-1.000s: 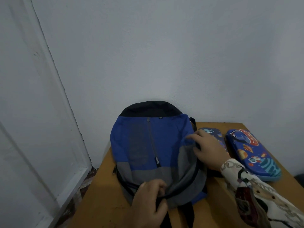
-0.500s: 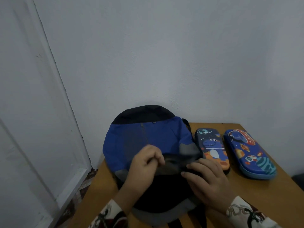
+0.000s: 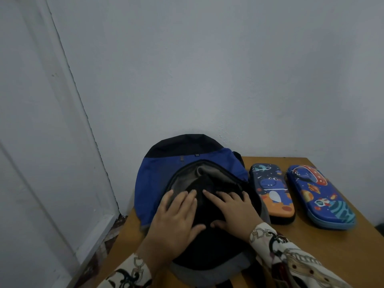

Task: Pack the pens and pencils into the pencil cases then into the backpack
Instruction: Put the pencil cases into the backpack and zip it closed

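Observation:
A blue, black and grey backpack (image 3: 153, 175) lies on the wooden table (image 3: 324, 248) with its main compartment unzipped and its flap folded back, showing a dark interior. My left hand (image 3: 176, 219) lies flat inside the opening with straight fingers. My right hand (image 3: 234, 210) lies flat beside it, fingers spread on the dark lining. Two closed pencil cases lie to the right of the bag: a dinosaur case (image 3: 272, 190) and a blue space-themed case (image 3: 320, 196). No pens or pencils are visible.
A pale wall stands directly behind the table. A white door or panel (image 3: 41, 163) fills the left side, with a strip of floor (image 3: 104, 242) below it. The table's right edge runs close to the space-themed case.
The bag's flap has been pulled back and the compartment now gapes open. Both hands let go of the fabric and now lie flat inside the opening.

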A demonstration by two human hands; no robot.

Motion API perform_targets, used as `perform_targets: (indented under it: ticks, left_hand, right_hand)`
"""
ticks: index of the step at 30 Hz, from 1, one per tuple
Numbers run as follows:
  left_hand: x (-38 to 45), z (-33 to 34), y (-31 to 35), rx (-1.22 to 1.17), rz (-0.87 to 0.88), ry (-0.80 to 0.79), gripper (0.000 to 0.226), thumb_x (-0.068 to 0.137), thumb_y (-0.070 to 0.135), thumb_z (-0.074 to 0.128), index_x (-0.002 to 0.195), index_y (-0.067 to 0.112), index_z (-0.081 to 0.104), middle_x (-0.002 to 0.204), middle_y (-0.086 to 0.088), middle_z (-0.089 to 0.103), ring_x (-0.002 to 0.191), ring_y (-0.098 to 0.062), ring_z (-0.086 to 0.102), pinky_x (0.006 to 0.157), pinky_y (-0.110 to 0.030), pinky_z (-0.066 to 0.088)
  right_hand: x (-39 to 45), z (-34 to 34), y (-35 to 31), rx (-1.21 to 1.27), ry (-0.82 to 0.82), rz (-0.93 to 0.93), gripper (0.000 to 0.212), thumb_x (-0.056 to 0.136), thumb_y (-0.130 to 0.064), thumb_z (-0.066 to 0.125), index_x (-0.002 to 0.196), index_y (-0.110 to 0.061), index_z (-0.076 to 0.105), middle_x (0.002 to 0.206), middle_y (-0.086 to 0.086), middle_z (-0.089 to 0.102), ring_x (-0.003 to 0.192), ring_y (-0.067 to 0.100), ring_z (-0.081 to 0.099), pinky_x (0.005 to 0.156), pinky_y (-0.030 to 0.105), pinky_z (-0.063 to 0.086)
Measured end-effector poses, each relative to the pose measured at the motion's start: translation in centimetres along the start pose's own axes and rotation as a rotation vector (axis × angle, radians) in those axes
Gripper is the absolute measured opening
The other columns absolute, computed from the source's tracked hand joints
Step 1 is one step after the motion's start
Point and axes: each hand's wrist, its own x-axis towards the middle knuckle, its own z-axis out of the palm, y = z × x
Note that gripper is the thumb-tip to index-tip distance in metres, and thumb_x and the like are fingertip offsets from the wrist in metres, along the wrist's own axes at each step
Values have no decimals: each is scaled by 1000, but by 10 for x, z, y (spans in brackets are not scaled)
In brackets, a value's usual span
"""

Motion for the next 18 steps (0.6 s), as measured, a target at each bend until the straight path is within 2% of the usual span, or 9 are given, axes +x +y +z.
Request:
perform_targets:
  ticks: [3,5,6,7,9,11,12,15,18]
  left_hand:
    - [-7,9,-3,10,-173,-310,79,81,72,39,127,11,63,134,-9,59,124,-32,50,108,-54,25]
    - [-4,14,-7,6,-244,-453,75,70,66,69,124,15,65,129,-10,62,114,-34,59,94,-55,48]
    - [-2,16,-9,-49,-236,-456,65,63,53,83,114,16,70,117,-10,68,101,-32,66,78,-48,58]
    - [-1,18,-10,-126,-225,-432,50,65,38,86,108,16,71,107,-8,71,91,-28,68,70,-40,59]
    - [5,19,-18,-331,-280,-395,21,91,20,63,111,18,62,105,-4,68,90,-23,65,73,-33,53]
    - [13,17,-27,-551,-376,-371,17,100,20,46,116,24,52,104,-1,65,89,-18,62,74,-31,50]
    - [19,14,-30,-672,-428,-332,14,100,19,46,111,27,46,101,2,64,85,-14,62,71,-26,49]
    - [38,6,-38,-959,-549,-226,22,97,6,47,91,26,40,84,3,59,65,-5,51,58,-14,40]
    - [45,19,-46,-954,-673,-231,34,95,-1,41,74,23,50,81,3,57,68,-8,49,61,-17,38]
  right_hand:
    - [4,5,-2,-40,-32,64,69,92,-58,45,150,-46,10,146,-2,39,135,27,34,113,56,13]
    - [4,8,-2,5,-39,88,55,95,-54,41,147,-44,25,142,-3,45,132,26,39,113,56,14]
    - [5,10,-1,39,-6,86,49,96,-53,37,144,-42,35,137,-5,50,129,26,43,112,55,17]
    - [4,10,-1,81,70,87,45,95,-52,33,137,-40,47,129,-6,57,123,24,50,110,54,22]
    - [1,7,5,185,334,129,41,94,-44,33,116,-33,66,110,-7,66,108,21,59,100,48,36]
    - [-6,-5,21,257,513,278,28,95,-30,46,112,-24,67,111,-2,65,108,21,57,96,42,41]
    - [-11,-11,32,285,522,382,28,94,-25,50,118,-22,64,119,2,62,114,23,53,98,41,40]
    - [-21,-26,64,342,276,732,48,93,-33,54,139,-24,44,141,12,41,129,34,37,103,46,36]
    - [-22,-28,79,440,34,829,60,91,-49,54,142,-25,34,143,19,32,128,41,35,101,48,36]
